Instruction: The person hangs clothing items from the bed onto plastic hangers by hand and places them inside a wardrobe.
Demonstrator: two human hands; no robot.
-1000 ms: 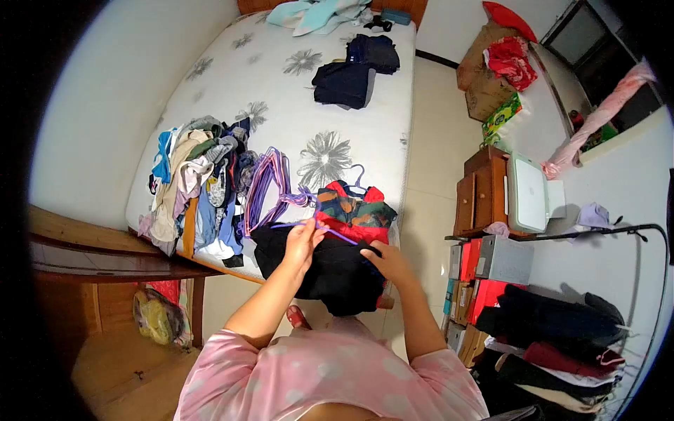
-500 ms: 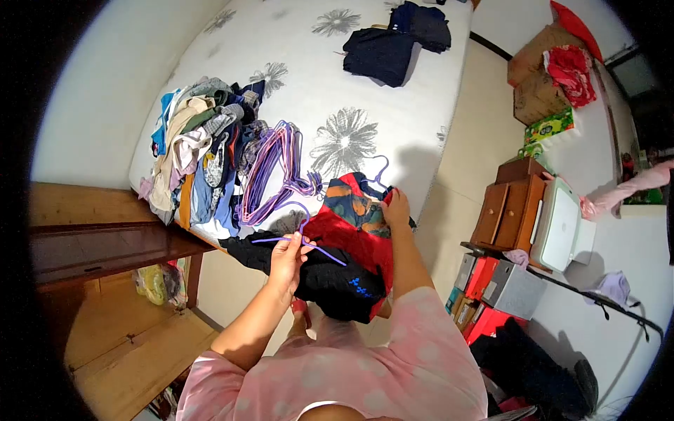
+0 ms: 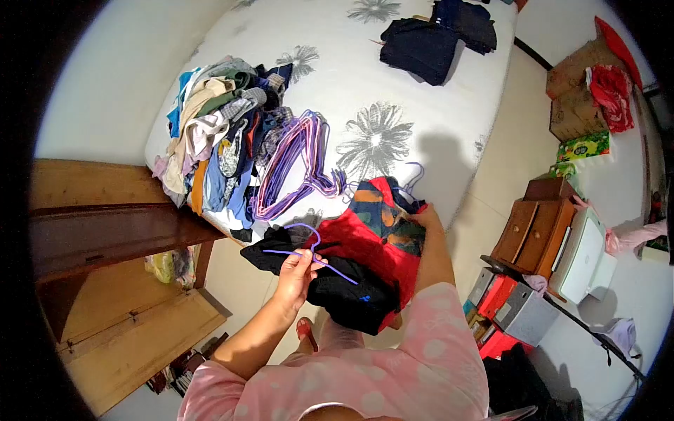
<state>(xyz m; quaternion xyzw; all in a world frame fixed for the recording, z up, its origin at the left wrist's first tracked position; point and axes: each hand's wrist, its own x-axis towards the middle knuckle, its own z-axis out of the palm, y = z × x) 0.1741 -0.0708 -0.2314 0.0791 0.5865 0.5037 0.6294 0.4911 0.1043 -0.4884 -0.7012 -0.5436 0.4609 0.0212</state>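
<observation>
Currently the left hand (image 3: pixel 296 276) has its fingers drawn together around the middle of a purple hanger (image 3: pixel 340 272), gripping it just below the hook, with the two arms of the hanger sticking out to either side. The right hand (image 3: pixel 430 219) is at the shoulder of a red garment (image 3: pixel 361 245) with a dark, orange-patterned upper part, its fingers closed on the cloth near the neckline; how firmly they press cannot be told, as the fingertips are partly hidden. A hanger hook (image 3: pixel 415 174) rises from that neckline over the bed (image 3: pixel 333 67). The red garment slopes from the bed toward the person's legs, and a black garment (image 3: pixel 347 298) with a small blue mark lies against its lower part, beneath the purple hanger. Beside them on the bed is a bundle of purple and pink hangers (image 3: pixel 289 165), lying close to a loose heap of mixed clothes (image 3: pixel 214 133). Dark folded clothes (image 3: pixel 420 50) rest farther up the mattress, well apart from the heap. Off the bed's right side stand a small wooden cabinet (image 3: pixel 528 235) and, just beside it, a white device (image 3: pixel 581 252).
</observation>
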